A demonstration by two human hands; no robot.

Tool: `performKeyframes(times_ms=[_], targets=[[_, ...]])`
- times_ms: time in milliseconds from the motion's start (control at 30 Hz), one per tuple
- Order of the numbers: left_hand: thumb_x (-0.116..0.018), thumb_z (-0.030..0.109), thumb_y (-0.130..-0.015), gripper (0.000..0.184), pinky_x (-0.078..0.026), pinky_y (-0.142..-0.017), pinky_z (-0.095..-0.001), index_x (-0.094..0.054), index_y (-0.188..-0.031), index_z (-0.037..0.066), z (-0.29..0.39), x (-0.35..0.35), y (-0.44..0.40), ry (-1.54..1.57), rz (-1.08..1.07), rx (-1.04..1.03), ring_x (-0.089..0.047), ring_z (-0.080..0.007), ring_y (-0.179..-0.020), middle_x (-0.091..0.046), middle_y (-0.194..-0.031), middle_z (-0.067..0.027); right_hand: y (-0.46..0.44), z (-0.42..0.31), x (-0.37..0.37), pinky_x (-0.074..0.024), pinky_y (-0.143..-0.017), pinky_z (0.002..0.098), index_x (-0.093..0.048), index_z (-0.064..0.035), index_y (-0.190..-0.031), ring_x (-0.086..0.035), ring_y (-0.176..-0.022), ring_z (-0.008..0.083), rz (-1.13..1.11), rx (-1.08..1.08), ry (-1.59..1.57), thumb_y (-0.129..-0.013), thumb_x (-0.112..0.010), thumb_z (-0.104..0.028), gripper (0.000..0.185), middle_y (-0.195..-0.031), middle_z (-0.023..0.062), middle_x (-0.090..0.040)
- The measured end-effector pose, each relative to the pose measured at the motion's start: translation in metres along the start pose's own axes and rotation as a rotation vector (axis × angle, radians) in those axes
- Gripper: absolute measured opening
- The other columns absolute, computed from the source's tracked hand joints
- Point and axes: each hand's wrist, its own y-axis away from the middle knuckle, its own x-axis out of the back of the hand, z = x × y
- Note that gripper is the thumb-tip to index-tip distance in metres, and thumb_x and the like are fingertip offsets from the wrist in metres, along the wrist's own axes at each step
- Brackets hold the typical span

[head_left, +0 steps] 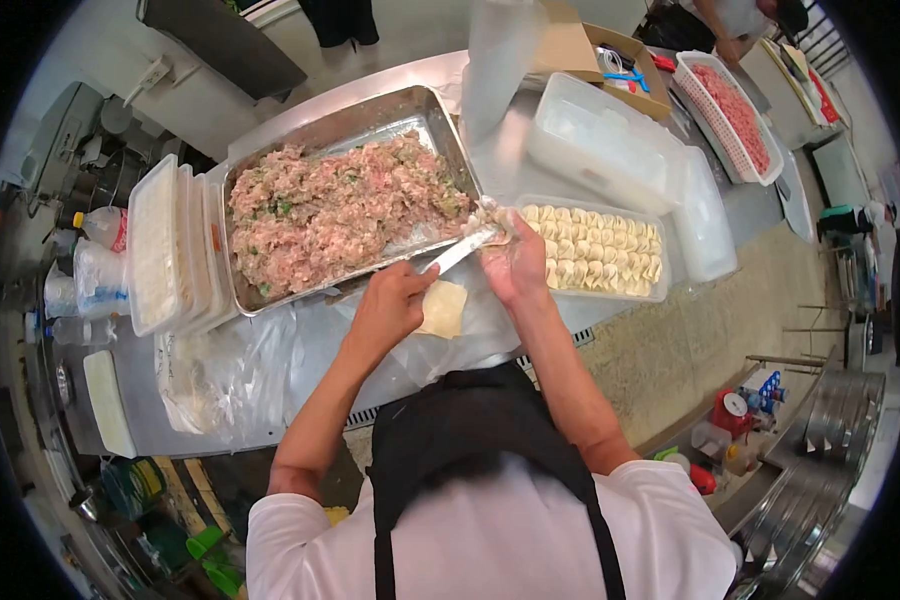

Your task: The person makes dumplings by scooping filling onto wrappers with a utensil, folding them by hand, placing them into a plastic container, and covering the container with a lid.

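Observation:
My left hand [395, 300] is closed around the handle of a flat spatula [462, 250], its blade reaching across to my right hand. My right hand [520, 265] is cupped around a dumpling wrapper with meat filling [487, 222], and the blade touches it. Just left of them a deep metal tray [350, 272] holds a mound of minced meat filling [345, 205] flecked with green. A square wrapper [442, 308] lies on the table beside my left hand. To the right, rows of folded dumplings [595, 250] sit in a clear plastic container [662, 285].
Stacked pale containers [155, 245] stand left of the tray, above plastic sheeting [235, 375]. Clear lidded boxes [610, 140], a cardboard box [630, 75] and a white basket of minced meat [735, 120] occupy the far right. Another person [730, 25] stands behind the basket.

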Motion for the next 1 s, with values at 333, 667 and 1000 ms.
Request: performKeyframes(times_ms=[333, 667, 1000], targets=[[-0.064, -0.004, -0.075, 0.034, -0.042, -0.059, -0.0329, -0.073, -0.106, 0.006, 0.016, 0.046, 0.005, 0.112, -0.178, 0.184, -0.054, -0.0216, -0.061, -0.059, -0.068, -0.0126, 0.025, -0.003, 0.02, -0.0478, -0.095, 0.0337, -0.049, 0.0014, -0.132, -0.062, -0.109, 0.0239, -0.23, 0.382, 1.292, -0.074, -0.062, -0.002, 0.059, -0.119, 0.0125, -0.063], [-0.06, -0.008, -0.078, 0.039, -0.037, -0.057, -0.0284, -0.07, -0.113, 0.005, 0.019, 0.092, 0.005, 0.285, 0.069, 0.254, -0.049, -0.0131, -0.063, -0.062, -0.075, -0.008, 0.027, -0.019, 0.024, -0.0371, -0.05, 0.0234, -0.06, -0.0058, -0.079, -0.046, -0.052, 0.0076, -0.072, 0.176, 1.041, -0.098, -0.059, -0.029, 0.03, -0.065, -0.0006, -0.054], [-0.058, -0.01, -0.084, 0.041, -0.045, -0.082, -0.0211, -0.064, -0.123, -0.001, -0.016, 0.07, 0.031, 0.482, 0.003, 0.303, -0.06, -0.0105, -0.098, -0.067, -0.113, -0.0091, 0.063, -0.178, 0.06, -0.0424, -0.05, 0.0293, -0.057, -0.0068, -0.083, -0.053, -0.06, 0.0128, 0.522, 0.53, 1.198, -0.1, -0.053, -0.038, 0.036, -0.073, 0.0036, -0.059]])
